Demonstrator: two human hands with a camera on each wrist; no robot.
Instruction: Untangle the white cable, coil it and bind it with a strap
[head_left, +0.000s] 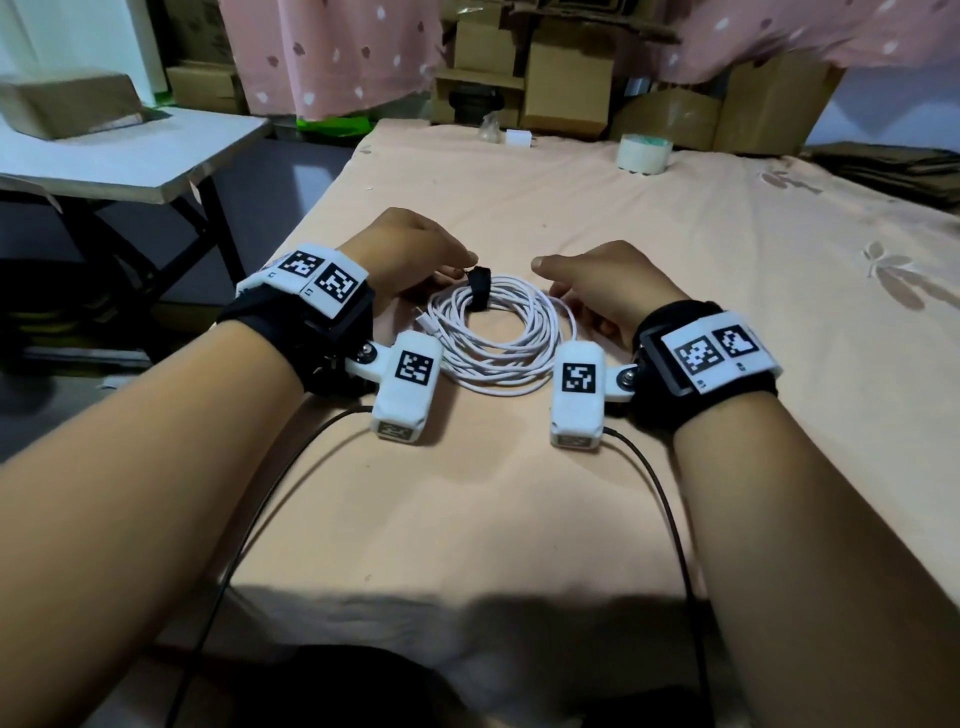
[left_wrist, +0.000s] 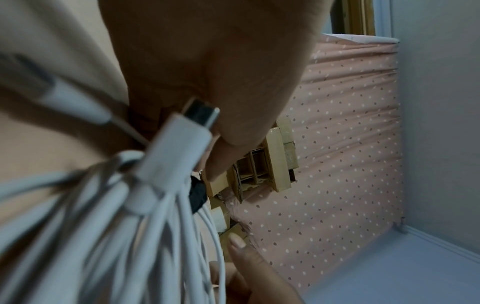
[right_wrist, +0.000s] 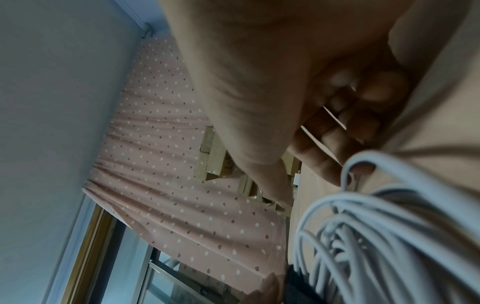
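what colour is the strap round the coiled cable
Black strap, clearest in the head view.

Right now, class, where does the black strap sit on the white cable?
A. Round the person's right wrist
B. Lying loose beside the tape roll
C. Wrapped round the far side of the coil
C: the black strap circles the strands at the far side of the coiled white cable.

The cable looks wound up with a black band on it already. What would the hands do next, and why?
Probably lift both hands away. The white cable lies coiled on the cloth, the black strap wraps its far side, the left hand only touches the strap's end, and the right hand rests beside the coil.
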